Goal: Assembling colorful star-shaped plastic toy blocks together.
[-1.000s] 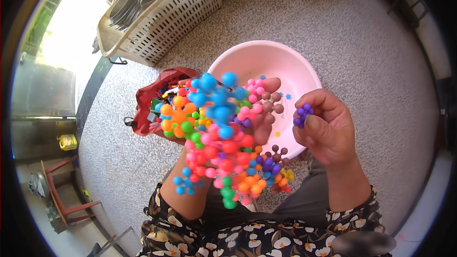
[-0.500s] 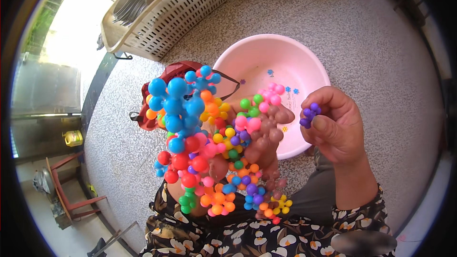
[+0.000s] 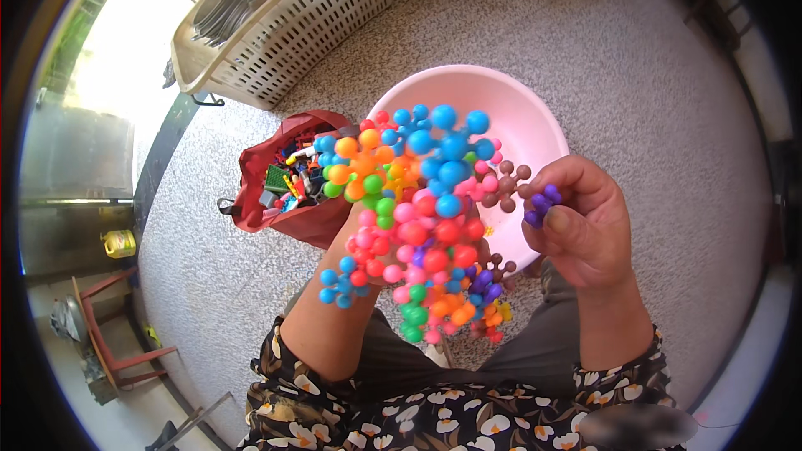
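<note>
A big cluster of joined ball-knobbed connector pieces (image 3: 434,234) in blue, red, pink, orange, green and brown is held up in front of me. My left forearm (image 3: 330,317) reaches up behind it, and the cluster hides most of my left hand and its fingers. To the right, my right hand (image 3: 591,230) pinches a small purple connector piece (image 3: 541,205) between thumb and forefinger. That purple piece is close beside a brown piece (image 3: 505,187) on the cluster's right side; whether they touch I cannot tell.
A pink basin (image 3: 547,129) stands on the speckled floor beyond the cluster. Left of it sits a red bag (image 3: 322,230) full of mixed toy parts. Farther back is a slatted white basket (image 3: 309,33) with metal ware. A red-framed chair (image 3: 100,326) stands at the far left.
The cluster has turned and shifted to the right, closer to my right hand. More of the red bag and my left forearm now shows. My right hand keeps its pinch on the purple piece.
</note>
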`<state>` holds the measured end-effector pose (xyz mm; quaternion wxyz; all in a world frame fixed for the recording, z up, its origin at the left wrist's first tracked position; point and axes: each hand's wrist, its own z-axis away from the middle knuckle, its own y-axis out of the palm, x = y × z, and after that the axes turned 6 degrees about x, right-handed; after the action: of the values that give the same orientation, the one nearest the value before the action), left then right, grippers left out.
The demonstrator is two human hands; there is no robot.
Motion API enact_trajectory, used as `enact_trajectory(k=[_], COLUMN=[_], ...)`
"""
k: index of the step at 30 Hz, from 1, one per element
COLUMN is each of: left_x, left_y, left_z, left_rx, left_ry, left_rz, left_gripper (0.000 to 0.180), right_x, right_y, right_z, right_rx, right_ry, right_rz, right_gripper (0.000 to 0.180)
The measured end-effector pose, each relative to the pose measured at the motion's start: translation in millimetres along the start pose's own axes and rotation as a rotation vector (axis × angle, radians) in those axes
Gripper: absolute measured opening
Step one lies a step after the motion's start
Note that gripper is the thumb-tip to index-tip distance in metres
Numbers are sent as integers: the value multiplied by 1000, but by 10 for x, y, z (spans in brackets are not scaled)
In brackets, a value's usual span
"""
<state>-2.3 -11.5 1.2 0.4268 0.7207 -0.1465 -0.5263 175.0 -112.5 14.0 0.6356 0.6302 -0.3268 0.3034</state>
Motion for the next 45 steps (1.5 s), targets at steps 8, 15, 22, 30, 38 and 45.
enact_trajectory(k=[8,15,22,30,38,45], left_x=[8,10,-108,-13,-9,6], left_y=[52,-54,50,-36,40,126], left_z=[-86,-80,-60,-166,-151,-136], left_rx=[21,106,-160,-293,-138,-147], left_ry=[5,99,-67,43,-11,-97], left_rz=[22,-201,-154,-177,-294,-315], left_gripper=[63,82,85,63,77,70], right_x=[16,3,-31,-62,-154,-140], right_y=[-3,9,-26,-153,-253,-268], right_z=[36,24,-50,-114,-140,-116], right_rx=[-17,-18,-27,-88,-290,-353], right_ry=[-54,-51,-5,102,111,184], right_rz=[50,11,-181,-418,-454,-576], right_gripper=[30,26,16,12,16,26])
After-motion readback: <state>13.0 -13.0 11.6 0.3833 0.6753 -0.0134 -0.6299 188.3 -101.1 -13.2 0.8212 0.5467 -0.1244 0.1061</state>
